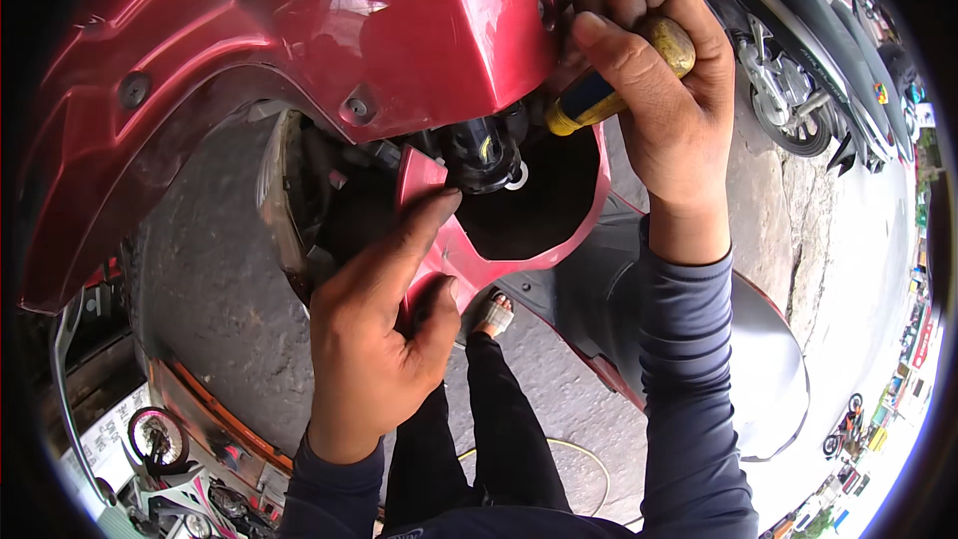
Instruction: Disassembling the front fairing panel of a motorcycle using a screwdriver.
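Note:
In my right hand (679,110) is a screwdriver (671,44) with a worn yellow and dark blue handle. My fingers wrap round the handle, which slants down to the left; its shaft is hard to make out against the dark parts. My left hand (371,339) grips the edge of a pinkish-red plastic trim panel (479,262), its other fingers hidden behind. That panel curves round a dark opening below a larger glossy red scooter fairing (379,40). Between them shows a black cylindrical part (482,153) with a small pale ring beside it.
Screws sit in the fairing, one at a recessed hole (357,107). Parked motorbikes (793,90) stand at the upper right, and another bike (180,479) at the lower left. Below the panel are the scooter's dark floorboard (599,279) and my sandalled foot (495,313) on concrete.

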`<state>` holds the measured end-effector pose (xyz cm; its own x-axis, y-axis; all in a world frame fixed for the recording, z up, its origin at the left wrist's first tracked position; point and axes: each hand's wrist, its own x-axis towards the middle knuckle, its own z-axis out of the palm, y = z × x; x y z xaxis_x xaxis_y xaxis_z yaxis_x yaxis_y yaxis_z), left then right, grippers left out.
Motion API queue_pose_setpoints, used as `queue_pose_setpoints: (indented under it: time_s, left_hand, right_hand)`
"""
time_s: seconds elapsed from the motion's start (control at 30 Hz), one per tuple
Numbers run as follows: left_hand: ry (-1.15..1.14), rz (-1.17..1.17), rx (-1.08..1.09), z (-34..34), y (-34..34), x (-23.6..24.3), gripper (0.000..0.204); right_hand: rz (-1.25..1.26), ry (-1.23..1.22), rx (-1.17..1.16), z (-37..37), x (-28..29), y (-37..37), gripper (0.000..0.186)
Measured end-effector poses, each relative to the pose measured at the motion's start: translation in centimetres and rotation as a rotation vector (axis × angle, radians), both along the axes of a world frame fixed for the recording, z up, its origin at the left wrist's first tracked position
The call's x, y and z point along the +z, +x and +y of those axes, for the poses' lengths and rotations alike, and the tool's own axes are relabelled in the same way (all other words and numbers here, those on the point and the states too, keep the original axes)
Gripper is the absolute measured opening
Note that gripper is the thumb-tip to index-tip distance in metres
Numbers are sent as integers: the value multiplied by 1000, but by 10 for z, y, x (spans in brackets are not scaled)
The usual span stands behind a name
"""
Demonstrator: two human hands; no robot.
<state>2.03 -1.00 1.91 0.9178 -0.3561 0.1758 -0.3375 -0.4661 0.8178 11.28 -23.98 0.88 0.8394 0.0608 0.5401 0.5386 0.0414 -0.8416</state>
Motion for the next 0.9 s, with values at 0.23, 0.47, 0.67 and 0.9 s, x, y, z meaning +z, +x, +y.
queue_pose_setpoints:
  time_s: [0.23, 0.47, 0.67, 0.9]
  left_hand:
    - [10, 65, 37, -5, -4, 6, 51]
    - [31, 44, 47, 0, -2, 8, 51]
    - [-1, 18, 11, -4, 1, -1, 52]
    - [26, -14, -17, 0, 3, 3, 51]
  right_hand:
    - [179, 215, 6, -3, 2, -26, 17]
    - [-81, -167, 84, 8, -3, -54, 18]
    - [217, 237, 5, -3, 4, -22, 22]
    - [308, 242, 629, -21, 22, 4, 32]
